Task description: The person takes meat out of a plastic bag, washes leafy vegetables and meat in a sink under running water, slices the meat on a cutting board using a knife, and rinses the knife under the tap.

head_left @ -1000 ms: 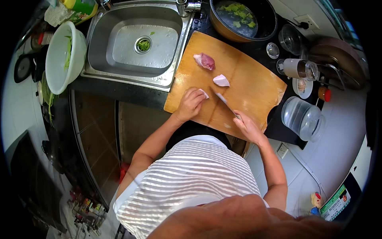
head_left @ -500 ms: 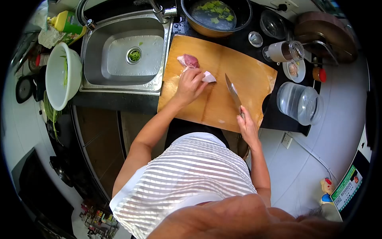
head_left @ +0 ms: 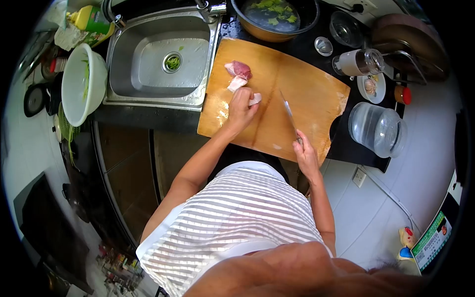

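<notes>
My left hand [head_left: 242, 110] is closed on a small pale piece of meat [head_left: 255, 99] over the wooden cutting board [head_left: 292, 79]; the fingers hide part of that piece. Just beyond the hand lie a pinkish-red piece of meat [head_left: 239, 69] and a whitish, fatty piece [head_left: 237, 83], close together on the board. In my right hand [head_left: 306, 154] is a kitchen knife [head_left: 290, 113], gripped by its handle. The blade points away from me, tilted toward the left, and stands apart from the meat.
Left of the board is a steel sink [head_left: 148, 99] with green scraps in its drain. A white bowl [head_left: 74, 116] stands farther left. Behind the board sits a dark basin [head_left: 277, 35] with leaves in water. Glass jars [head_left: 363, 123], a small plate [head_left: 380, 95] and a red-capped jar [head_left: 403, 94] line the right.
My left hand has drawn the pale piece slightly toward me, away from the whitish piece, which now shows more. The knife has turned so its blade looks narrower. The whole view has shifted slightly.
</notes>
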Tool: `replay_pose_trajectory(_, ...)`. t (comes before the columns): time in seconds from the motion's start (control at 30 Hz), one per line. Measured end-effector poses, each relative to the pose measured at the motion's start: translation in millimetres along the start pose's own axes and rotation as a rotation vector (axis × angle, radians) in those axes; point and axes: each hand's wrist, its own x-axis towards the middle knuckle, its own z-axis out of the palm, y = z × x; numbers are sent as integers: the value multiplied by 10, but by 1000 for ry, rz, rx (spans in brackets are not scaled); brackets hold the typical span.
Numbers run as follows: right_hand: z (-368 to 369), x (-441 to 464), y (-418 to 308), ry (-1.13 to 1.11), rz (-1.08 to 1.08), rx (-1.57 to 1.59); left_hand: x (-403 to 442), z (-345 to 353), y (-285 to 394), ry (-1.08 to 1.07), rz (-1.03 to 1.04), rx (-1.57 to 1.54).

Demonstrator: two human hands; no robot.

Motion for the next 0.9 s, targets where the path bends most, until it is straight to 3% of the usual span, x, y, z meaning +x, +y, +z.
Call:
replay_pose_trajectory(0.13, 99, 50, -3, -41, -5, 14, -171, -194, -90, 135, 186, 189)
replay_pose_trajectory(0.2, 124, 82, -42, -61, -38, 10, -308, -242, -14, -86, 251, 219)
replay_pose_trajectory(0.33, 120, 112, -161, -144, 76, -3, -603, -328, -41, -138, 156, -4)
replay_pose_trajectory(0.4, 138, 123, -175, -155, 75, 14, -621, -397, -111, -48, 118, -10)
replay_pose_trajectory(0.53, 235, 74, -244, -226, 123, 54, -475, -362, -45, -112, 278, -13)
replay_pose_trajectory(0.7, 395, -60, -121, -203, -71, 99, -541, -181, -88, -78, 265, -40)
replay_pose_trajectory(0.9, 313, -206, -264, -320, -23, -6, -556, -205, 2, -20, 223, -10)
